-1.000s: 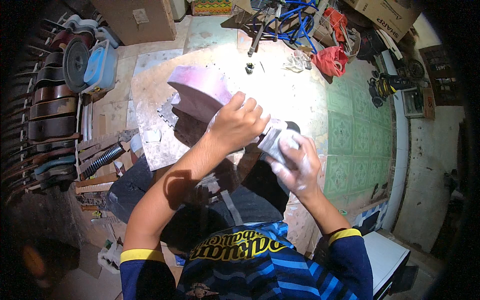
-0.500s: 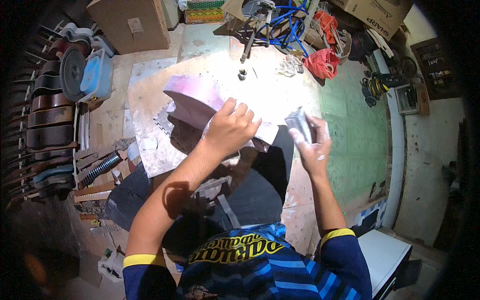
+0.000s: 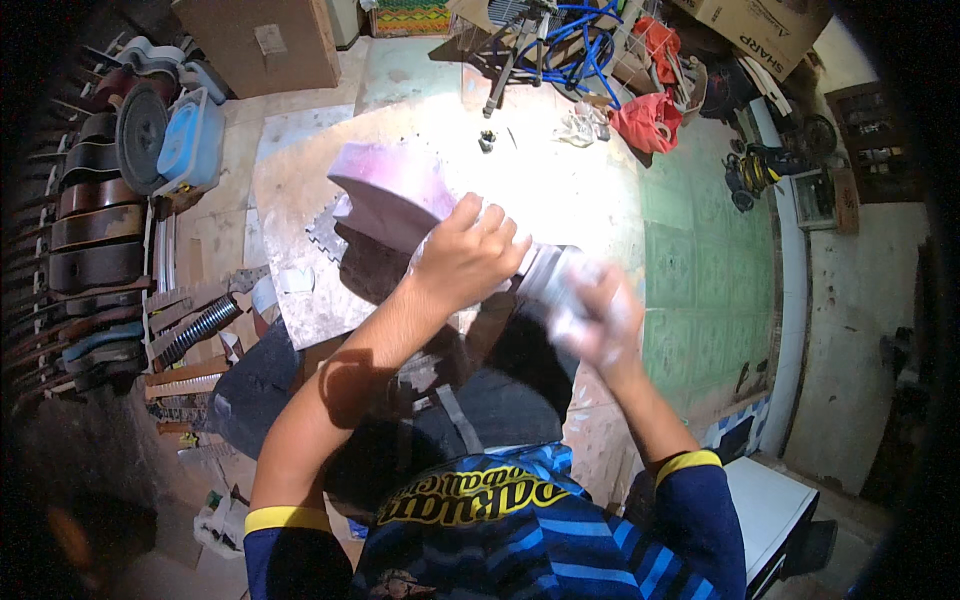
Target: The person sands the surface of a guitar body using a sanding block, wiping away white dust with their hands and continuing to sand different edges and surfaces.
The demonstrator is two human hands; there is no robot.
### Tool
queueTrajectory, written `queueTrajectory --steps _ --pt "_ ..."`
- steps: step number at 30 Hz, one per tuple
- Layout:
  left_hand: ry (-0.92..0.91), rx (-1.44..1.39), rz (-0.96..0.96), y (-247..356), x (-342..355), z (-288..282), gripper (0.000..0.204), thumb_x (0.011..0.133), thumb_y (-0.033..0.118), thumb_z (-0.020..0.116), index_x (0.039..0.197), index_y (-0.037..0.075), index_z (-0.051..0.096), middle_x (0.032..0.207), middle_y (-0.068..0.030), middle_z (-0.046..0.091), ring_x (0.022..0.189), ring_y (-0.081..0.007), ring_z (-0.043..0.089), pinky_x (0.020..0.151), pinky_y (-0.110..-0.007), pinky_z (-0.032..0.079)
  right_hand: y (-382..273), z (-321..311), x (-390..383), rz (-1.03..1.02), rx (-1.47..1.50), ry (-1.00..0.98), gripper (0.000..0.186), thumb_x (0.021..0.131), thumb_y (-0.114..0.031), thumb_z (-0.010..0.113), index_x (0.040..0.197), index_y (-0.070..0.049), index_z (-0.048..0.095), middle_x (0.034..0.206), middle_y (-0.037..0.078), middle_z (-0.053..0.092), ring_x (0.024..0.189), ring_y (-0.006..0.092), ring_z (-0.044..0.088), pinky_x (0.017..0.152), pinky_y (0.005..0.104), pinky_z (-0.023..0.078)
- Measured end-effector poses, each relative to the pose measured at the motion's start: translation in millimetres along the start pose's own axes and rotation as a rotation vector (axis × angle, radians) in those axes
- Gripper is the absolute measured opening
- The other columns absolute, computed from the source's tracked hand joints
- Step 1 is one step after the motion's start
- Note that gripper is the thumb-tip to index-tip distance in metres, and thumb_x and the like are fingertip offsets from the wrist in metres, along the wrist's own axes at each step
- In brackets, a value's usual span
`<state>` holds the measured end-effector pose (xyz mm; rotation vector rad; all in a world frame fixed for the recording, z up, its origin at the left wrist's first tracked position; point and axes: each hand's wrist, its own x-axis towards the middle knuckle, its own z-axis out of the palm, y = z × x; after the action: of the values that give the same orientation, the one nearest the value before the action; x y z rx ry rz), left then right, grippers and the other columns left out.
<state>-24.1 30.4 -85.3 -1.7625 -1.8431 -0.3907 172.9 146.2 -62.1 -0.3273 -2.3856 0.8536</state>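
A dusty guitar body [image 3: 385, 185], pale with a pink-purple tint and curved sides, rests over my lap. My left hand [image 3: 462, 252] is closed on its near edge, fingers curled over the top. In my right hand [image 3: 602, 318], smeared by motion, is a grey sanding block [image 3: 546, 272]. The block lies against the right end of the guitar body, and my fingers hide part of it. White dust coats my right fingers.
A worn board [image 3: 300, 200] lies on the floor under the work. Guitars [image 3: 95, 240] stand in a row at left, near a blue tub [image 3: 195, 145]. Behind are a cardboard box [image 3: 265, 50], blue hose [image 3: 590, 50] and a red bag [image 3: 645, 122]. A white cabinet [image 3: 765, 520] stands at lower right.
My right hand has moved left with the sanding block, from beside the guitar body onto its right end. My left hand keeps its hold.
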Motion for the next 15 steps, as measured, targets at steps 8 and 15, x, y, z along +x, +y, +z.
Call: queueTrajectory --steps 8,15 --pt "0.027 -0.015 -0.001 -0.8 2.2 -1.3 0.007 0.082 0.022 0.063 0.077 0.022 0.067 0.073 0.0041 0.060 0.079 -0.0145 0.061 0.084 -0.037 0.045 -0.2 2.3 1.4 0.179 -0.007 0.092 0.054 0.063 -0.019 0.088 0.113 -0.007 0.073 0.110 0.020 0.067 0.093 0.0366 0.067 0.085 0.0446 0.055" --pt "0.005 -0.019 -0.013 1.8 2.1 -0.9 0.006 0.082 0.021 0.063 0.078 0.022 0.068 0.072 0.0041 0.060 0.079 -0.0144 0.061 0.087 -0.038 0.045 29.8 -12.5 23.3 0.328 -0.005 0.133 0.044 0.074 -0.007 0.082 0.116 0.000 0.070 0.114 0.019 0.068 0.097 0.0265 0.069 0.087 0.0367 0.056"
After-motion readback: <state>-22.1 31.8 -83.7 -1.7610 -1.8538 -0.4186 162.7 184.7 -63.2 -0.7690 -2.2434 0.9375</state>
